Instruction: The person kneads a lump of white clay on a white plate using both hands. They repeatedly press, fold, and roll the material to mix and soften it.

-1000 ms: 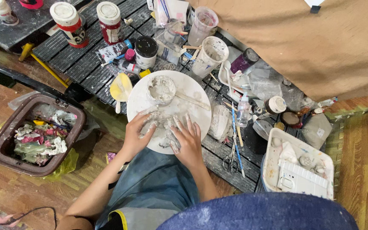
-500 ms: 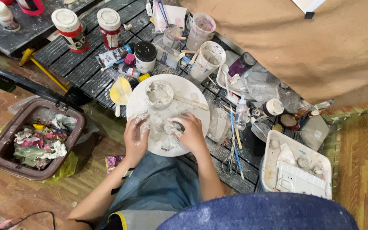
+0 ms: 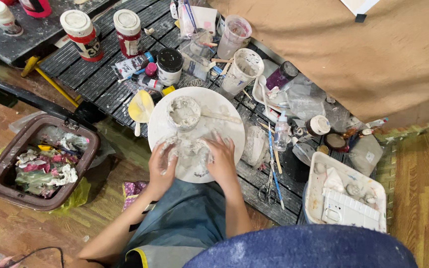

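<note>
The lump of grey-white clay (image 3: 190, 151) is partly hidden under both hands, so its full shape cannot be made out. It lies on the near half of the round white board (image 3: 224, 111), which rests on the dark slatted desk (image 3: 100, 82). The person's lap and a blue rounded shape cut off the lower edge of the view.

Toward the back of the board stands a small bowl (image 3: 183, 112) filled with the same pale paste. Just beyond the board's far rim a white cup (image 3: 244, 69) smeared inside holds wooden sticks. Left of the board, on the floor, a brown bin (image 3: 6, 171) holds crumpled paper and scraps. Right of the board sits a white tray (image 3: 319, 198) with small pale pieces.

The left hand (image 3: 161, 166) curls loosely round the clay's left side; the right hand (image 3: 221, 159) lies flat with fingers spread on its right side, pressing, not clasping.
</note>
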